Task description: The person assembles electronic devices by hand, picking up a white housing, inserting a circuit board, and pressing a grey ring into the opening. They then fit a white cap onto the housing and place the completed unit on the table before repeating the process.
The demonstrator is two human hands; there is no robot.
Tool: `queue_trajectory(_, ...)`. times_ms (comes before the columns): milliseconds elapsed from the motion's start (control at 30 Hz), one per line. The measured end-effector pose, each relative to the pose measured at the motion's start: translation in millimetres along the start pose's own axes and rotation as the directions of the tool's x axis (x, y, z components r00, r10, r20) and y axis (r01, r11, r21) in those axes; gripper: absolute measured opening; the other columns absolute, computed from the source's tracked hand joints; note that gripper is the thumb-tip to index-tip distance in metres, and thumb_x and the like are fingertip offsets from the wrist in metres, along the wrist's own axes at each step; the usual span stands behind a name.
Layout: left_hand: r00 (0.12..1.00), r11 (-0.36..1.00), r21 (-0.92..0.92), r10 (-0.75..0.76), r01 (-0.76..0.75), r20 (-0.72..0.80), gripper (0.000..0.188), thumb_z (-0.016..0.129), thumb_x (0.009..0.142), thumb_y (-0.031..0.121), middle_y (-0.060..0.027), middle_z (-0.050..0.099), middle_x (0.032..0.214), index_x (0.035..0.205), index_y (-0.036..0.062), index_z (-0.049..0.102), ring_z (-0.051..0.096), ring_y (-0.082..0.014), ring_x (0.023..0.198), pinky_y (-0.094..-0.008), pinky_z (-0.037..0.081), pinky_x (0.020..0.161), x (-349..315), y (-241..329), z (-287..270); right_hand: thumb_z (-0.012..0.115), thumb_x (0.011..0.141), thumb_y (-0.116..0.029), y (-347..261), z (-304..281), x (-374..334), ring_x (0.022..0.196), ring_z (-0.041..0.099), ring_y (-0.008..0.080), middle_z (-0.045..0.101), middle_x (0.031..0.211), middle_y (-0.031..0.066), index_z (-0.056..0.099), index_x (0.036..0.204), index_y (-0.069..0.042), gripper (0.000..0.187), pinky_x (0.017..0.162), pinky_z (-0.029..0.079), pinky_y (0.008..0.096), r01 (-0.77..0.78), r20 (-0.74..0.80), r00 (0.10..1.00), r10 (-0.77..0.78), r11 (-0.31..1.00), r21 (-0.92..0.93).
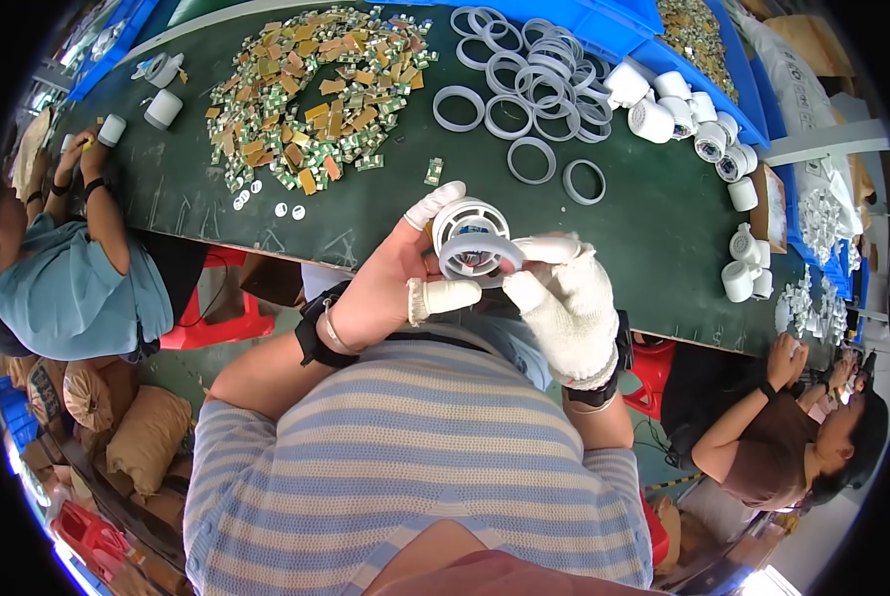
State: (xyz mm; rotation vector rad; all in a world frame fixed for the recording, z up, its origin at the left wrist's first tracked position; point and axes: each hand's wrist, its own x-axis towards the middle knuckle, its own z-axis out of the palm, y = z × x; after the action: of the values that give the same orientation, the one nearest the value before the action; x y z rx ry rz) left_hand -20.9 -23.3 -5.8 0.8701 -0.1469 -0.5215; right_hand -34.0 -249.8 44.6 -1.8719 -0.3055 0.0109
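Observation:
My left hand (377,288), with white covers on some fingertips, is closed round a white round plastic housing (469,211). The housing's spoked open end faces up, and a small part of a board shows inside it. In a white knitted glove, my right hand (570,323) grips a translucent grey ring (482,244) between thumb and fingers. The ring overlaps the near side of the housing; whether it is seated there I cannot tell. Just beyond my hands lies a single small green circuit board (433,172).
A large heap of small circuit boards (316,89) covers the table's far middle, with small white discs (282,210) nearby. Loose grey rings (510,116) and white housings (651,120) lie toward the right, beside blue bins (604,22). People work at left (77,268) and right (763,437).

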Motion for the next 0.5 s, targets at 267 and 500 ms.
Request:
queue_trajectory(267, 0.99, 0.92, 0.379, 0.047, -0.096, 0.137, 0.083, 0.082, 0.086, -0.004, -0.0047, 0.057, 0.141, 0.159, 0.0126, 0.044, 0.061, -0.0171, 0.125, -0.0318, 0.051, 0.102, 0, -14, 8, 0.085, 0.077, -0.039, 14, 11, 17, 0.099, 0.065, 0.0329, 0.066, 0.115, 0.0175, 0.063, 0.13, -0.002, 0.068, 0.09, 0.053, 0.0419, 0.186, 0.007, 0.981, -0.192, 0.944, -0.273)
queue_trajectory(500, 0.972, 0.714, 0.696, -0.104, -0.075, 0.211, 0.082, 0.082, 0.087, -0.001, -0.0057, 0.059, 0.144, 0.158, 0.0087, 0.042, 0.059, -0.0168, 0.13, -0.0332, 0.048, 0.108, 3, -2, 12, 0.086, 0.078, -0.035, 22, 17, 12, 0.09, 0.068, 0.0339, 0.068, 0.097, 0.0141, 0.07, 0.115, -0.005, 0.05, 0.082, 0.055, 0.0413, 0.236, -0.017, 0.966, -0.26, 0.901, -0.363)
